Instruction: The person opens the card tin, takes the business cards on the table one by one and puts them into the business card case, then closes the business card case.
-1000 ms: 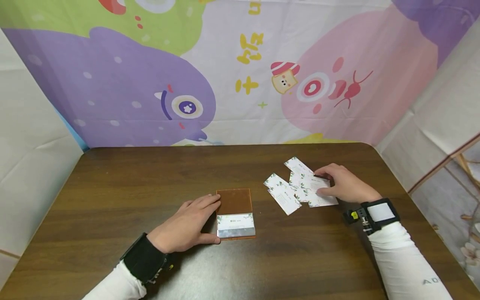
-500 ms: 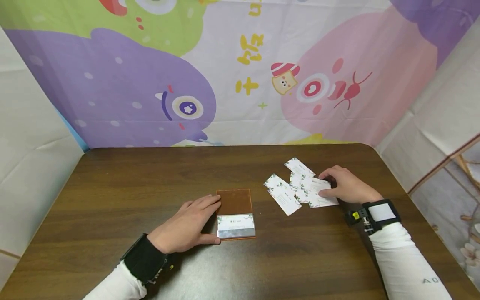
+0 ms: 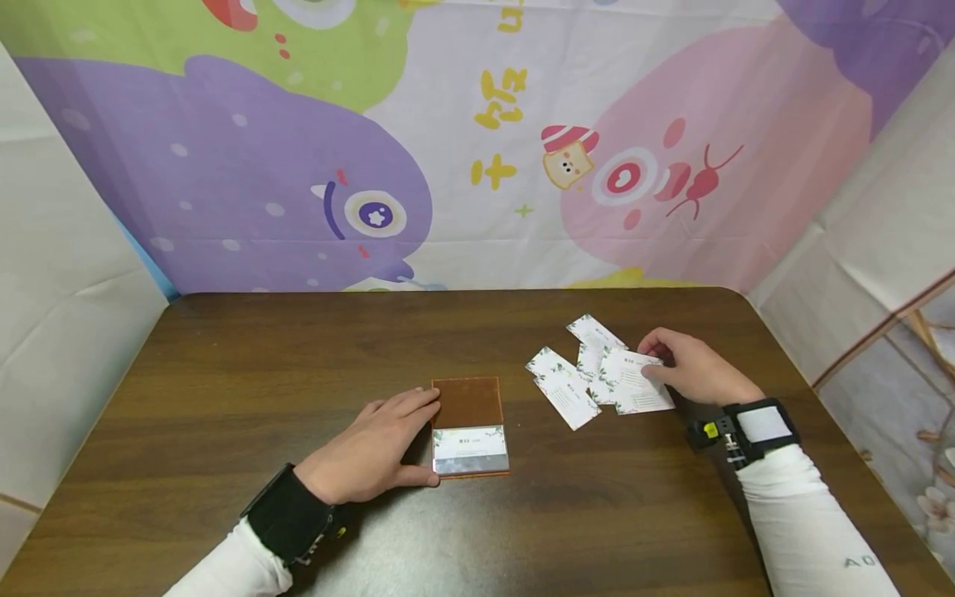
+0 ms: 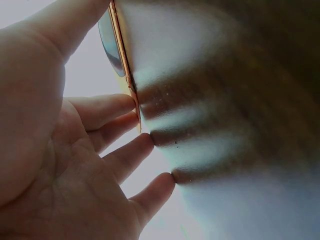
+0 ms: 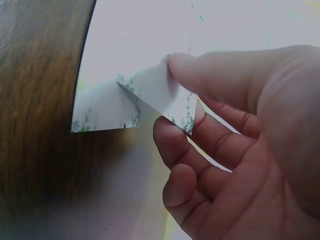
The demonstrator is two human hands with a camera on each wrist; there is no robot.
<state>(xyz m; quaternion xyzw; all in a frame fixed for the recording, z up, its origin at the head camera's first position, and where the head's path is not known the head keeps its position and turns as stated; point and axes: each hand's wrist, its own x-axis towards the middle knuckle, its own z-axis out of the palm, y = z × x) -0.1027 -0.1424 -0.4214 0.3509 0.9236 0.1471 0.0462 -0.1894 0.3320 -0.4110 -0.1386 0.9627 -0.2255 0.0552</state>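
Note:
A small brown card holder lies unfolded on the table, with a white leaf-patterned card in its lower pocket. My left hand rests at its left side, thumb by the lower corner and extended fingertips touching the edge and the table. To the right, several loose white cards with green leaf prints lie overlapping. Over their right end, my right hand pinches a card by its corner between thumb and curled fingers, as the right wrist view shows. The index fingertip is partly hidden in the head view.
The brown wooden table extends around both hands. Behind it hangs a cartoon-printed cloth, with pale fabric panels at the sides. Black bands with small cameras sit on both wrists.
My right thumb and fingers have slid slightly right over the loose cards, toward the upper right corner of the pile. The left hand and card holder stay put.

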